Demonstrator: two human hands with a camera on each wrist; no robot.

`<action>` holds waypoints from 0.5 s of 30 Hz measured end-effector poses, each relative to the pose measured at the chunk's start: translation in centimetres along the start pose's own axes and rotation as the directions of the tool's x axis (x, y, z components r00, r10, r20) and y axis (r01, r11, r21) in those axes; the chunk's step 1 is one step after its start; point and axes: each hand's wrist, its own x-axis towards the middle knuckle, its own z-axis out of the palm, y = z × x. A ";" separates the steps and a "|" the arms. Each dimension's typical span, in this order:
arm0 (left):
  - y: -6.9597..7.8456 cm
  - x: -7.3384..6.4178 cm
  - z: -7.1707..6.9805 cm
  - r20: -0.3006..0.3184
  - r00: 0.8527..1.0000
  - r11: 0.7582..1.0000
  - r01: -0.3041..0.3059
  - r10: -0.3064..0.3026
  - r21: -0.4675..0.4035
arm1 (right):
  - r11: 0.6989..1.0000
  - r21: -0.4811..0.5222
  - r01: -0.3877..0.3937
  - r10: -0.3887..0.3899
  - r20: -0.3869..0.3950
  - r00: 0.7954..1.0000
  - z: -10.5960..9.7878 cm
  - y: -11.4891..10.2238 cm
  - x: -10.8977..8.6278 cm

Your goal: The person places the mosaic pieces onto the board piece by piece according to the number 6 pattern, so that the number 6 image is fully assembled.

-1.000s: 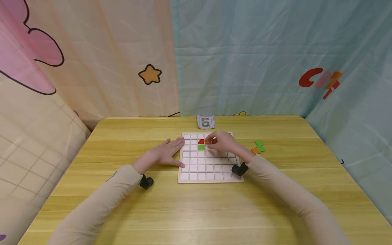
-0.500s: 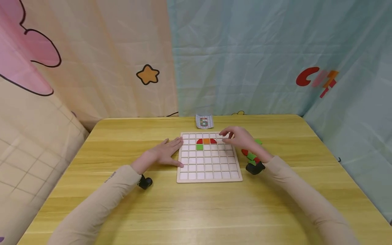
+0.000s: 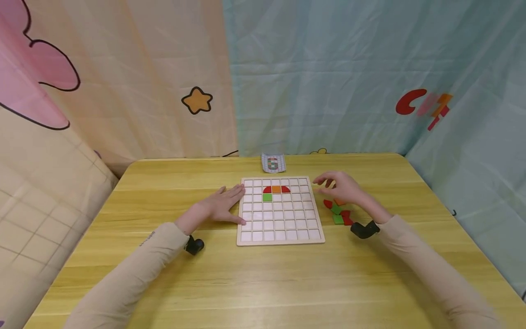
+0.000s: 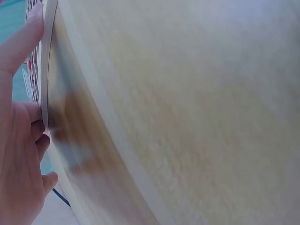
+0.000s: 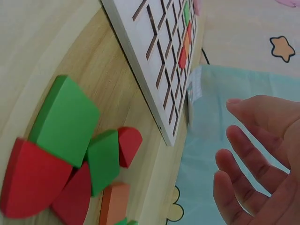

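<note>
Here, the left hand lies flat and empty against the grid board; the right hand, loosely curved, likewise empty, hovers near coloured tiles.

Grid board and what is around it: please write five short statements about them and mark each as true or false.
1. The left hand touches the grid board. True.
2. The right hand is holding a piece. False: the right hand holds nothing.
3. On the grid board, an orange piece lies between two red pieces. True.
4. The grid board carries two green pieces. False: it carries only one green piece.
5. Loose pieces lie to the right of the grid board. True.
</note>
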 end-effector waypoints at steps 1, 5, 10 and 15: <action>0.0 0.0 0.0 0.001 1.000 1.000 0.001 -0.001 0.001 | 1.000 0.002 0.010 -0.010 -0.002 1.000 -0.2 0.1 -0.2; 0.0 0.1 0.0 0.000 1.000 1.000 0.000 0.000 0.005 | 0.999 0.007 0.035 -0.035 -0.011 0.999 -0.7 1.0 -1.0; 0.0 0.1 0.0 0.001 1.000 1.000 0.002 -0.002 -0.005 | 0.998 0.002 0.060 -0.060 0.000 0.998 -1.1 2.5 -2.1; -0.1 0.1 0.1 0.002 1.000 1.000 0.004 -0.004 -0.002 | 0.999 -0.001 0.053 -0.053 0.007 0.999 -1.1 4.0 -3.1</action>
